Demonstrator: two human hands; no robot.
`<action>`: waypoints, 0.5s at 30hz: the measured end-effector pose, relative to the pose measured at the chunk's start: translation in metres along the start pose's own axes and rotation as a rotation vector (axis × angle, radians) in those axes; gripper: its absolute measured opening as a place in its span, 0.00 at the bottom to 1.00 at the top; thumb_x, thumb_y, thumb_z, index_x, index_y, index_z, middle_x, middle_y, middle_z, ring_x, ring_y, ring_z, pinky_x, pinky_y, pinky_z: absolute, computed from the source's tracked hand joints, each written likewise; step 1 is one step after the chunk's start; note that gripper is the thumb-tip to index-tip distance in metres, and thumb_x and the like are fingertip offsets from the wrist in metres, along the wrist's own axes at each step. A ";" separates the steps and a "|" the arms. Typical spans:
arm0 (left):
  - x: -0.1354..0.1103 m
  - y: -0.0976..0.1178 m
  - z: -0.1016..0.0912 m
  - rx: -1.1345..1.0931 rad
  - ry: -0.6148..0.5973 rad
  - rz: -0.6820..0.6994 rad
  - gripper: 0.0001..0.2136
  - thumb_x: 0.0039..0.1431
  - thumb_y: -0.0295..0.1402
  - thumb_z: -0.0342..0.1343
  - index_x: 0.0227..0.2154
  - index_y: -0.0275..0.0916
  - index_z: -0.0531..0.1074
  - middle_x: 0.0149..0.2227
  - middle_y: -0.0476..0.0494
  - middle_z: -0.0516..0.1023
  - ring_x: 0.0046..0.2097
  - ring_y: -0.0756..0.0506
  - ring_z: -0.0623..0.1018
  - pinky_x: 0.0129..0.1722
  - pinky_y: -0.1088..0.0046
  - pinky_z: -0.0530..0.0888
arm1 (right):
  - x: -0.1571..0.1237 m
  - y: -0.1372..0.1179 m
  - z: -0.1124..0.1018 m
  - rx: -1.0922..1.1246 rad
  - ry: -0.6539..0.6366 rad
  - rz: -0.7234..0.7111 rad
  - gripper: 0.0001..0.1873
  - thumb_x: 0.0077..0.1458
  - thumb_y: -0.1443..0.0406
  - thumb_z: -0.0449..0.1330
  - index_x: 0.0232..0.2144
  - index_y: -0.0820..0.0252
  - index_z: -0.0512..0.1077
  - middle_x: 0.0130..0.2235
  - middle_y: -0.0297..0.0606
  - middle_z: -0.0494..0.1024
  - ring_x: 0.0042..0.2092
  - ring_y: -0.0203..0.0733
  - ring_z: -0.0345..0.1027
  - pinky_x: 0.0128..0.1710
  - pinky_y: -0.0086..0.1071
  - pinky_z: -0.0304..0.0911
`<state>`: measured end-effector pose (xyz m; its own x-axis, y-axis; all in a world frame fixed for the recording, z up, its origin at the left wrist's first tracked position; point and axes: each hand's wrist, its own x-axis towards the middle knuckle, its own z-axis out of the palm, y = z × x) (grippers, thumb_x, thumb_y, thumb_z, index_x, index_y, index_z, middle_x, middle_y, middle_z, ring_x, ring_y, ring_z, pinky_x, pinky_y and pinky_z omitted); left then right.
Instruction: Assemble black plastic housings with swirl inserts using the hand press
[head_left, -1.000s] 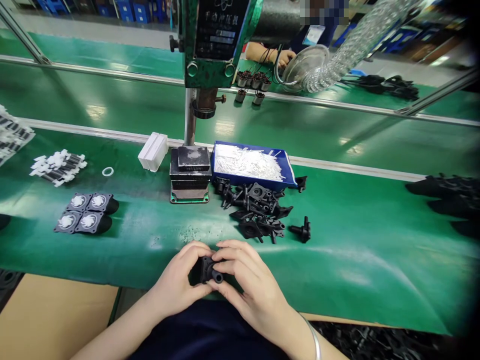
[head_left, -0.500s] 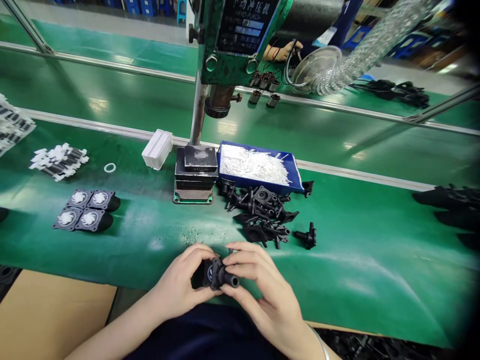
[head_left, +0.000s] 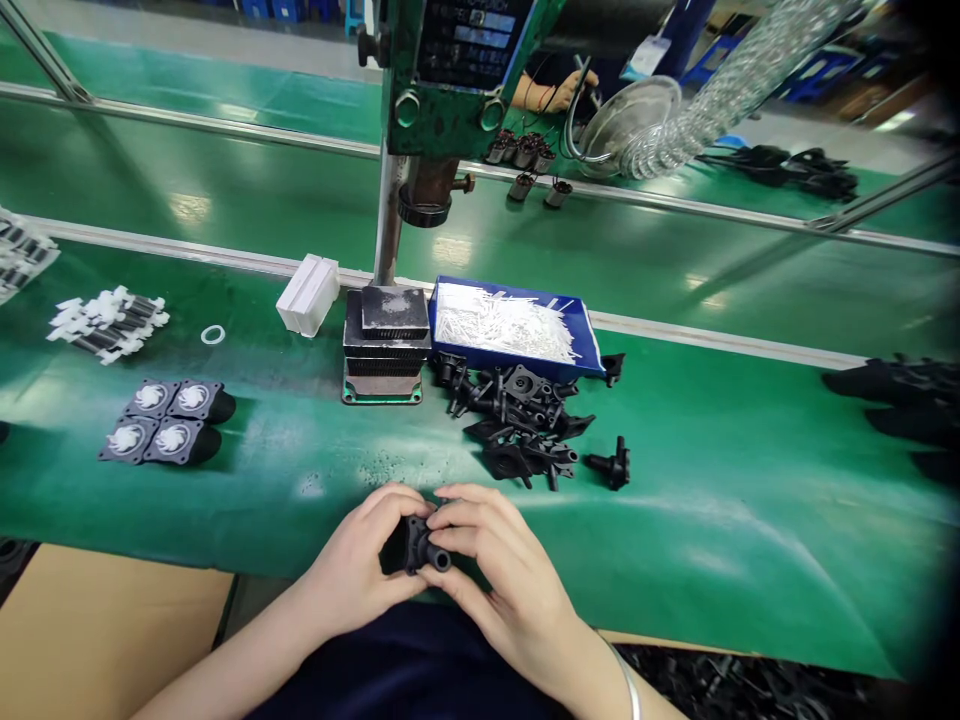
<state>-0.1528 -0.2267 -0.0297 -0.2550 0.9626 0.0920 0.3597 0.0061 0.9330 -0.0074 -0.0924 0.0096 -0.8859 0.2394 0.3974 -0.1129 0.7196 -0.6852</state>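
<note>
Close to my body at the table's front edge, my left hand (head_left: 367, 555) is closed around a black plastic pump housing (head_left: 394, 548), mostly hidden by the fingers. My right hand (head_left: 502, 570) grips a black pump cover (head_left: 429, 556) with a round tube spout pointing toward me. The cover's flange lies against the face of the housing. Beyond my hands lies a heap of similar black covers (head_left: 525, 425), with one loose cover (head_left: 613, 463) to its right. To the left, several black housings with white impellers (head_left: 161, 422) sit grouped in a block.
A hand press (head_left: 457, 100) stands at the back, over a stacked metal base (head_left: 385, 350). Beside it are a blue tray (head_left: 517, 372) of white pins and a white block (head_left: 309, 295). A white ring (head_left: 213, 335) and white-and-black parts (head_left: 111, 322) lie left. A co-worker's hand (head_left: 559, 92) shows beyond.
My right hand has moved left, bringing the cover against the housing. The white part seen between them before is now hidden. The view has shifted slightly.
</note>
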 end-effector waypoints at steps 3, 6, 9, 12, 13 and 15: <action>0.000 0.001 0.000 0.005 0.001 -0.010 0.17 0.57 0.27 0.63 0.46 0.43 0.65 0.47 0.45 0.73 0.50 0.44 0.73 0.51 0.68 0.71 | 0.000 0.000 0.000 -0.002 -0.003 -0.009 0.12 0.61 0.72 0.61 0.47 0.59 0.67 0.43 0.43 0.76 0.54 0.47 0.67 0.54 0.46 0.69; 0.000 0.001 0.000 0.001 -0.005 -0.022 0.16 0.57 0.28 0.63 0.46 0.43 0.66 0.47 0.45 0.73 0.50 0.44 0.73 0.51 0.68 0.71 | -0.001 0.002 0.002 -0.003 0.004 -0.004 0.12 0.61 0.72 0.61 0.47 0.60 0.67 0.43 0.42 0.75 0.54 0.47 0.67 0.55 0.45 0.69; 0.001 0.000 0.000 -0.005 -0.008 -0.022 0.17 0.57 0.28 0.63 0.46 0.43 0.66 0.47 0.45 0.72 0.50 0.44 0.73 0.52 0.67 0.71 | -0.002 0.003 0.006 0.013 -0.004 0.032 0.11 0.61 0.71 0.61 0.46 0.60 0.67 0.43 0.41 0.75 0.53 0.45 0.68 0.56 0.45 0.68; 0.000 0.002 -0.002 0.016 0.005 -0.008 0.18 0.56 0.27 0.63 0.47 0.43 0.65 0.47 0.44 0.72 0.51 0.44 0.73 0.53 0.68 0.70 | -0.001 0.003 0.009 0.011 0.000 0.044 0.10 0.62 0.70 0.60 0.45 0.59 0.67 0.43 0.41 0.75 0.52 0.44 0.68 0.56 0.44 0.68; -0.001 0.004 -0.003 0.029 0.011 -0.001 0.19 0.56 0.26 0.63 0.49 0.44 0.65 0.48 0.44 0.72 0.52 0.44 0.73 0.53 0.68 0.70 | -0.001 0.002 0.010 0.009 0.005 0.040 0.09 0.63 0.70 0.60 0.45 0.59 0.67 0.42 0.41 0.75 0.52 0.44 0.68 0.56 0.43 0.68; -0.005 0.005 -0.002 0.056 0.035 0.028 0.21 0.56 0.26 0.64 0.51 0.45 0.64 0.49 0.44 0.73 0.52 0.44 0.74 0.53 0.68 0.71 | -0.001 0.002 0.010 0.006 0.020 0.015 0.07 0.64 0.68 0.59 0.44 0.58 0.67 0.42 0.40 0.75 0.52 0.44 0.69 0.55 0.41 0.68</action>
<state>-0.1513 -0.2321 -0.0244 -0.2756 0.9524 0.1306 0.4162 -0.0043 0.9093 -0.0110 -0.0975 0.0011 -0.8784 0.2633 0.3988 -0.1020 0.7120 -0.6947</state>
